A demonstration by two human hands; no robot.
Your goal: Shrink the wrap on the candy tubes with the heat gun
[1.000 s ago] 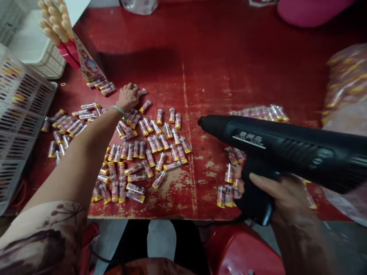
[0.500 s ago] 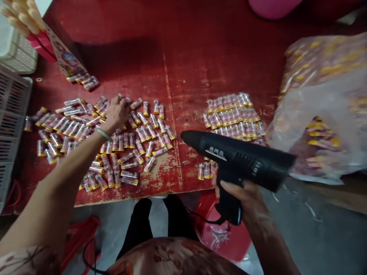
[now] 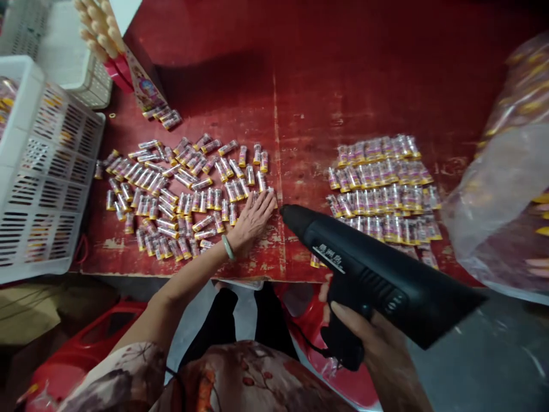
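Wrapped around the handle of a black heat gun is my right hand; the nozzle points left over the table. My left hand, with a bangle at its wrist, lies palm down with fingers stretched on the near right side of a loose spread of small clear-wrapped tubes with yellow ends. Its fingertips touch or cover a few tubes. To the right, more such tubes lie in neat rows, partly behind the heat gun.
White plastic baskets stand at the left. A decorated stand with pale bulb-shaped pieces is at the back left, with several tubes at its foot. A large clear bag fills the right side. Red stools are below the red table.
My left hand has moved right and nearer, from the middle of the loose tubes to their right edge. The view has shifted, showing more of the left baskets. My right hand still holds the heat gun.
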